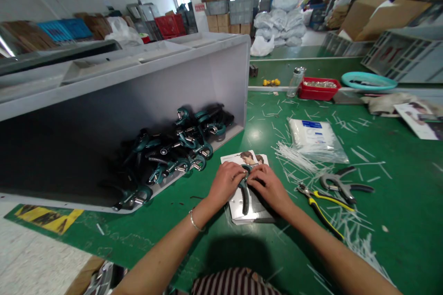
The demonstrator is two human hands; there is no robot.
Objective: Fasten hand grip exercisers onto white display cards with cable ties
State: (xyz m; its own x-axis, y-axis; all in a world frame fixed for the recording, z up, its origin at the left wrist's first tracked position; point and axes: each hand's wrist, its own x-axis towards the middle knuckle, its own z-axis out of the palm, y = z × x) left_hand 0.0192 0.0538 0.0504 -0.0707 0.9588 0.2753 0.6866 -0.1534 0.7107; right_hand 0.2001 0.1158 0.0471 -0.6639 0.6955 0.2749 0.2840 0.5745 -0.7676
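we are looking down at a green table (415,193), where a clamp (245,197) is lying on a stack of cards (237,206) between our left hand (228,179) and our right hand (268,185). both are curling their fingers inward at the clamp's head, though we cannot tell whether they are closing fully on the clamp or on something smaller. on our left, a crate (221,67) on its side is holding more clamps (188,140); on our right, ties (297,159), a bag (313,136) and pliers (314,197) are lying.
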